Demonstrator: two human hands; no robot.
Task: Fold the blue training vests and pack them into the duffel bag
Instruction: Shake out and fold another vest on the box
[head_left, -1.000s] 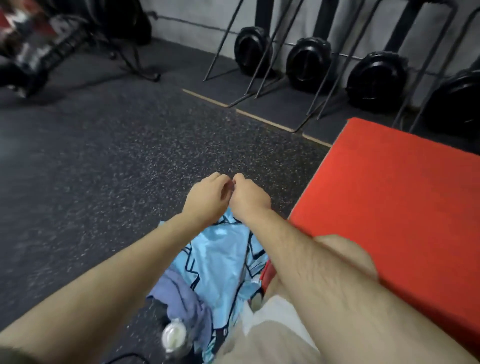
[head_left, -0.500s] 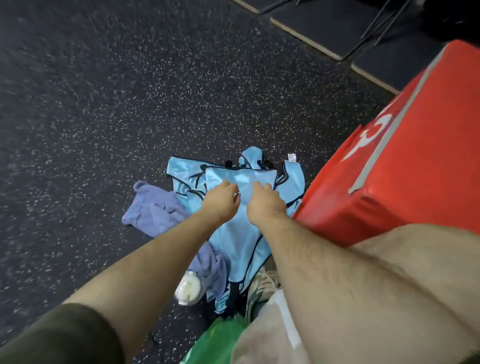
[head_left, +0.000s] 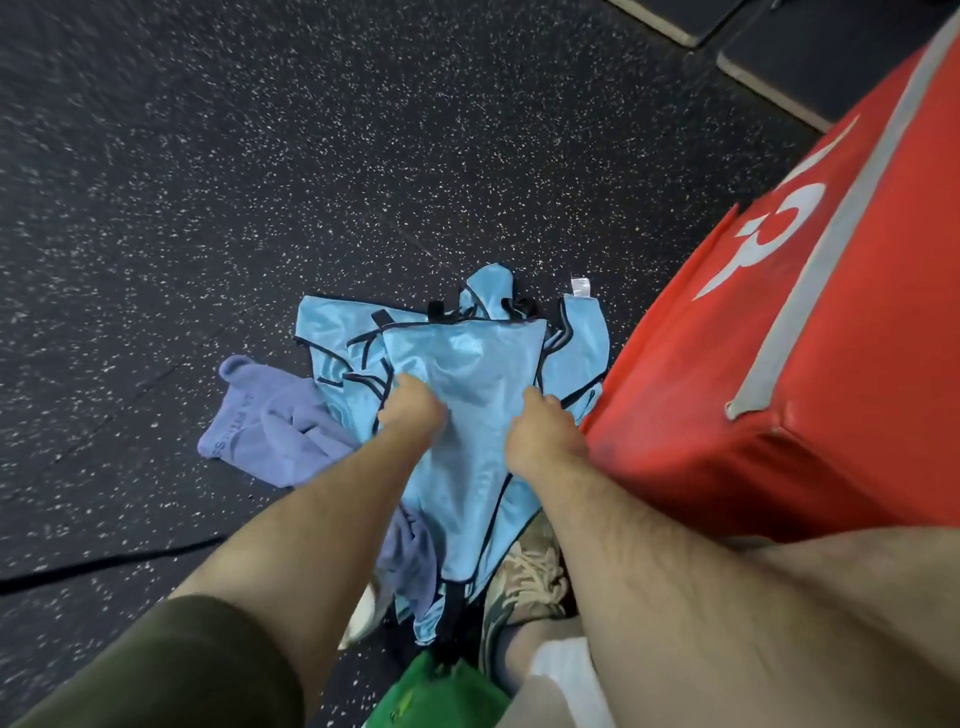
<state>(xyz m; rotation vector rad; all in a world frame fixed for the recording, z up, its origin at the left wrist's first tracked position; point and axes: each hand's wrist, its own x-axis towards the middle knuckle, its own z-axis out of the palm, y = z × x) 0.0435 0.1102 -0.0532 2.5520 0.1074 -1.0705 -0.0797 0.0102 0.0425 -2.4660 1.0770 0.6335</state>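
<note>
the left hand (head_left: 410, 410) and right hand (head_left: 543, 436) are moving apart now, each curling its fingers tight on the top blue vest (head_left: 467, 364), so it is getting pulled flat for folding. it is lying on the blue pile (head_left: 327, 338), just left of the red box (head_left: 779, 364). the box is blocking that side. the floor (head_left: 260, 182) left of the box is giving lots of room, past the purple towel (head_left: 260, 426).

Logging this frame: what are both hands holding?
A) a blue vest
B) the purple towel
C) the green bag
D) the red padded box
A: the left hand and the right hand each grip a side of the blue vest that is uppermost on the heap, while the purple towel lies apart to the left of the hands.
</note>
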